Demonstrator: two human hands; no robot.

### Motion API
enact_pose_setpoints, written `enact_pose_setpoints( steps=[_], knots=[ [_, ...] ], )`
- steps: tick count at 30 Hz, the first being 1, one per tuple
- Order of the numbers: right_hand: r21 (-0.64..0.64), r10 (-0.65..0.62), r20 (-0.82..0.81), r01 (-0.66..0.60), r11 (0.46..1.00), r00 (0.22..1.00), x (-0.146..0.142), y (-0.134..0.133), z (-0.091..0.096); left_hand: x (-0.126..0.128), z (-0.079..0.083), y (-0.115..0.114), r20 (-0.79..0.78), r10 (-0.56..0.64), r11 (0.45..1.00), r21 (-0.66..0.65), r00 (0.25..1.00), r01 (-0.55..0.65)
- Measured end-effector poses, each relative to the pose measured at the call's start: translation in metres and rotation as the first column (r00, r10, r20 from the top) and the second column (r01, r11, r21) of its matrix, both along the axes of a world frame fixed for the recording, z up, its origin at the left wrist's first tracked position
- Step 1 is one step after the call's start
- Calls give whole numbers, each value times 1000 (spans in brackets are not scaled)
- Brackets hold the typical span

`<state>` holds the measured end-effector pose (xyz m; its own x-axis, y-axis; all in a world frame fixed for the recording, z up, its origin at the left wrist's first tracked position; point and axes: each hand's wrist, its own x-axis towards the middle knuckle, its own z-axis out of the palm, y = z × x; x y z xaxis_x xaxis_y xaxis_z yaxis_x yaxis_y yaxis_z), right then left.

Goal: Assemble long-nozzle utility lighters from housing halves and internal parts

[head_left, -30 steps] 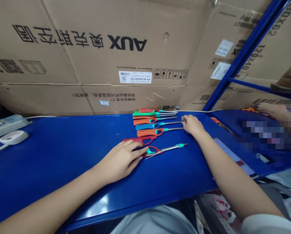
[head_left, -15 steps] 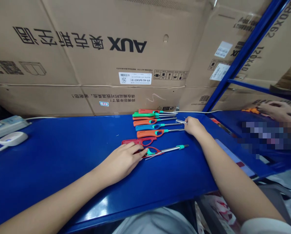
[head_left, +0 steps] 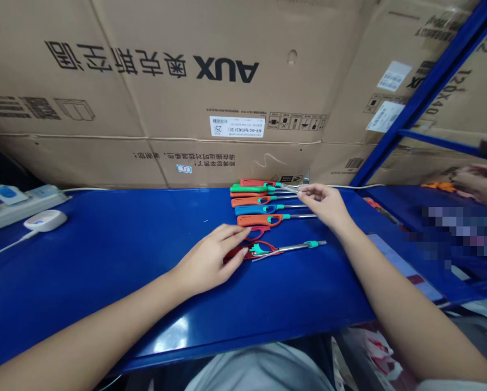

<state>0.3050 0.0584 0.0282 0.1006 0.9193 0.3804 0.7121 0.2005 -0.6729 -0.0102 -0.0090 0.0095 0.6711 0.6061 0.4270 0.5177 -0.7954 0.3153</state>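
Observation:
On the blue table [head_left: 125, 255] lies a row of long-nosed lighters [head_left: 263, 205] with orange, green, blue and red handles and metal tubes. My left hand [head_left: 211, 260] rests flat with fingers stretched, pressing on an opened red lighter shell [head_left: 260, 250] nearest to me, which has a teal trigger and a metal tube with a teal collar. My right hand [head_left: 325, 203] hovers over the tube ends of the row and pinches a thin clear or metal piece [head_left: 291, 188] between thumb and finger.
Big AUX cardboard boxes [head_left: 227, 92] wall off the back of the table. A white power strip [head_left: 15, 203] and a white mouse-like device [head_left: 45, 220] lie at far left. Another person's hand [head_left: 478, 182] works at right behind a blue shelf post [head_left: 423, 92].
My right hand has lifted from the tube ends and moved back and left, raising the thin piece. My left hand has shifted a little on the red shell. The view has shifted slightly.

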Motion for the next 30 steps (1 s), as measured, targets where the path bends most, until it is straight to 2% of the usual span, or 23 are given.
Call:
enact_pose_setpoints(
  steps=[2,5,8,11,12,14,17,19,22,25,30],
  knots=[
    [51,214,-69,-211,976,974,-15,-11,2,0,2,0,133,45,998,35,990,-50],
    [49,357,30,-358,932,934,-38,-31,4,1,2,1,201,68,995,64,977,-83],
    [20,561,100,-565,825,822,-61,-49,3,2,-1,1,185,35,998,51,982,-46],
    [-7,694,105,-697,717,713,-76,-59,0,4,-2,0,167,-27,999,-38,986,34],
    [-24,712,103,-714,700,694,-79,-61,-1,4,-2,-1,161,-47,995,-80,986,61],
    [-76,713,84,-709,701,696,-80,-62,-3,5,-1,-1,148,-54,985,-156,987,78],
    [-158,687,44,-674,722,725,-74,-62,-2,4,4,-2,126,21,973,-230,992,8],
    [-200,718,67,-696,690,693,-69,-62,0,4,7,-3,119,64,964,-263,991,-30],
    [-264,757,136,-714,649,639,-66,-61,0,4,8,-4,100,104,952,-299,990,-70],
    [-301,759,149,-702,645,634,-66,-59,-3,4,6,-5,35,134,945,-306,990,-117],
    [-311,767,136,-708,634,627,-65,-55,-6,4,-1,-1,-30,122,943,-308,992,-125]
  ],
)
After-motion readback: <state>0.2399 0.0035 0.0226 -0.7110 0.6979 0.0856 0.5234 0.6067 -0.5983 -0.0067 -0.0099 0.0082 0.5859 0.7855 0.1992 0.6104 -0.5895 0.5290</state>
